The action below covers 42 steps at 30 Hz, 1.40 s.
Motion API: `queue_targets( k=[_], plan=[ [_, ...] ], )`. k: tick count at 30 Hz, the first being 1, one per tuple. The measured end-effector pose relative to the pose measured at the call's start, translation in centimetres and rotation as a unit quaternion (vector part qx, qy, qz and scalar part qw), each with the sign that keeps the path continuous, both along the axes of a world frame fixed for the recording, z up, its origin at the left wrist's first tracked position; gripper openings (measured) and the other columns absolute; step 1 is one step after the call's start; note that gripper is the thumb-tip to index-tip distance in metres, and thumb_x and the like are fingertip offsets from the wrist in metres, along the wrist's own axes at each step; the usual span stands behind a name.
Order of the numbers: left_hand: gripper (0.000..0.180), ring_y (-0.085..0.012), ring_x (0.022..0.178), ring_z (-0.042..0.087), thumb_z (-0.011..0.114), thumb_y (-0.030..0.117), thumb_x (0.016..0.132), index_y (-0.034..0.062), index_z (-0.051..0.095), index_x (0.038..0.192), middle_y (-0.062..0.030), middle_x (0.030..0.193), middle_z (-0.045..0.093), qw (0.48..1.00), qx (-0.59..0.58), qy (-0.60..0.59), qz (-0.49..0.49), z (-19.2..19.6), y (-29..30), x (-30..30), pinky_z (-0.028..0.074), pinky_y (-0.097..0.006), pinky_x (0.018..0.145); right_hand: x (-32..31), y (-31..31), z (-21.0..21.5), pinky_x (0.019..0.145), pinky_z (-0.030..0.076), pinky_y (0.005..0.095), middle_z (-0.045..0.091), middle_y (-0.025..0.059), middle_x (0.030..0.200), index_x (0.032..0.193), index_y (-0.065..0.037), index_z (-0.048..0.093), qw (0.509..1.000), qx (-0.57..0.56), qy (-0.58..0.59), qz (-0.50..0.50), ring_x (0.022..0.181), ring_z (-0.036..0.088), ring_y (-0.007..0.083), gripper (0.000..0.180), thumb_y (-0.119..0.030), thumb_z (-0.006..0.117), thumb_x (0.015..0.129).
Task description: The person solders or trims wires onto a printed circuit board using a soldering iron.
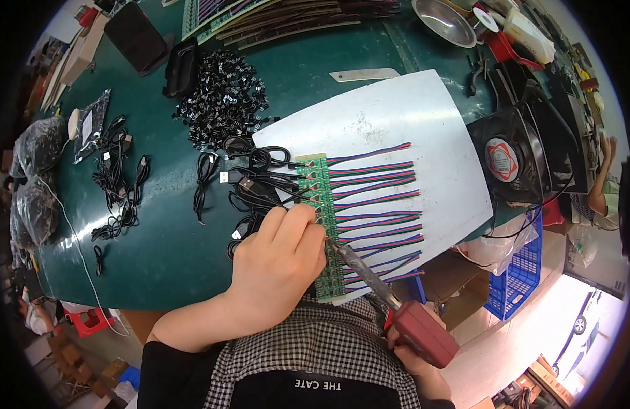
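Observation:
My left hand is closed in a pinch at the left edge of a long green circuit board panel; its fingertips and what they hold are hidden. In my right hand is a soldering iron with a dark red handle, its tip touching or just above the panel beside my left fingers. Bundles of coloured wires run off the panel's right side. Black USB cables lie along its left side, several with ends at the board. A white sheet lies beneath the panel.
A heap of small black parts sits beyond the cables, with more coiled black cables to the left. At the right stands a fan. A flat metal blade, a steel bowl and stacked boards lie farther back.

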State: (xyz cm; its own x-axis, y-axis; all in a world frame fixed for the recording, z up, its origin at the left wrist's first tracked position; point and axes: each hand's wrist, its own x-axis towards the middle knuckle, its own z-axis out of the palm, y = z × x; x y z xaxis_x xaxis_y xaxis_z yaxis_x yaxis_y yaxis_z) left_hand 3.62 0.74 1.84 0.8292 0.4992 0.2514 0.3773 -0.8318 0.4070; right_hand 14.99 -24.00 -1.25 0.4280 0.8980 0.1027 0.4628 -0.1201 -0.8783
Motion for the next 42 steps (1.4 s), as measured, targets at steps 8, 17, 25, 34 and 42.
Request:
queue_targets(
  k=[8, 17, 25, 34, 42],
  plan=[
    [0.021, -0.0186, 0.068, 0.051, 0.068, 0.0, 0.059, 0.0052, 0.057, 0.076, -0.0034, 0.084, 0.051, 1.0, 0.0, -0.001, -0.004, 0.0, 0.1, 0.0, 0.042, -0.028, 0.049, -1.1, -1.4, 0.4, 0.054, 0.048, 0.0252, 0.064, 0.0143, 0.089, 0.115, 0.012, 0.049, 0.952, -0.031, 0.292, -0.085, 0.063, 0.062, 0.0183, 0.065, -0.021, 0.078, 0.066],
    [0.019, -0.0189, 0.07, 0.052, 0.069, 0.001, 0.061, 0.0056, 0.058, 0.077, -0.0032, 0.084, 0.052, 1.0, 0.003, 0.022, -0.004, 0.2, 0.1, -0.1, 0.043, -0.029, 0.051, -1.5, -0.1, 1.6, 0.053, 0.045, 0.0217, 0.063, 0.0146, 0.092, 0.118, 0.014, 0.041, 0.877, 0.041, 0.446, -0.174, 0.062, 0.058, 0.014, 0.074, -0.025, 0.079, 0.068],
    [0.017, -0.0198, 0.074, 0.051, 0.068, 0.002, 0.064, 0.0056, 0.058, 0.078, -0.0031, 0.088, 0.051, 0.993, -0.088, 0.032, -0.078, 1.2, 1.6, -0.4, 0.044, -0.029, 0.055, -1.1, -0.8, 1.4, 0.051, 0.041, 0.021, 0.063, 0.0136, 0.093, 0.117, 0.011, 0.043, 0.878, 0.015, 0.457, -0.141, 0.061, 0.057, 0.013, 0.074, -0.027, 0.08, 0.066],
    [0.012, -0.0185, 0.08, 0.047, 0.065, 0.007, 0.069, 0.0042, 0.055, 0.074, -0.0037, 0.089, 0.046, 0.974, -0.063, 0.141, -0.164, 2.4, 2.8, 0.9, 0.045, -0.028, 0.055, -0.9, -2.5, 0.1, 0.055, 0.045, 0.0237, 0.064, 0.0104, 0.078, 0.11, 0.009, 0.052, 0.932, -0.013, 0.355, -0.068, 0.062, 0.06, 0.0147, 0.062, -0.032, 0.075, 0.069],
    [0.012, -0.0189, 0.082, 0.047, 0.064, 0.006, 0.066, 0.0021, 0.053, 0.07, -0.0055, 0.086, 0.044, 0.964, -0.05, 0.159, -0.208, 2.6, 3.4, 1.5, 0.046, -0.027, 0.056, -1.0, -2.7, 0.2, 0.063, 0.052, 0.0313, 0.066, 0.0087, 0.079, 0.11, 0.008, 0.055, 0.97, -0.039, 0.226, -0.084, 0.069, 0.065, 0.0242, 0.063, -0.03, 0.076, 0.064]
  ],
)
